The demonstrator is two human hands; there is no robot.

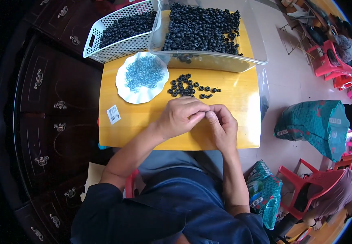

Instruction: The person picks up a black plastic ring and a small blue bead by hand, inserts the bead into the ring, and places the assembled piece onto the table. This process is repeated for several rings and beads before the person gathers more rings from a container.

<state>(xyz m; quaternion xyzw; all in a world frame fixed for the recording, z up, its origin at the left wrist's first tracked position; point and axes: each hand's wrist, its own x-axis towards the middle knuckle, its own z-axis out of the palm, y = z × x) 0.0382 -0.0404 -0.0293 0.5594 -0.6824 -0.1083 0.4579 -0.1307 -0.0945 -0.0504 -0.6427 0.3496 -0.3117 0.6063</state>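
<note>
Above the front half of the yellow table, my left hand and my right hand meet fingertip to fingertip. Both are closed in a pinch, and whatever sits between the fingertips is too small and covered to make out. Just beyond my left hand lies a loose group of small round black parts, several with hollow centres. To the left of them, a white wavy-rimmed plate holds a heap of tiny bluish, glinting pieces.
At the back stand a clear plastic bin and a white perforated basket, both holding black parts. A white label lies at left. Dark drawers line the left; teal sacks and red chairs stand right, with people nearby.
</note>
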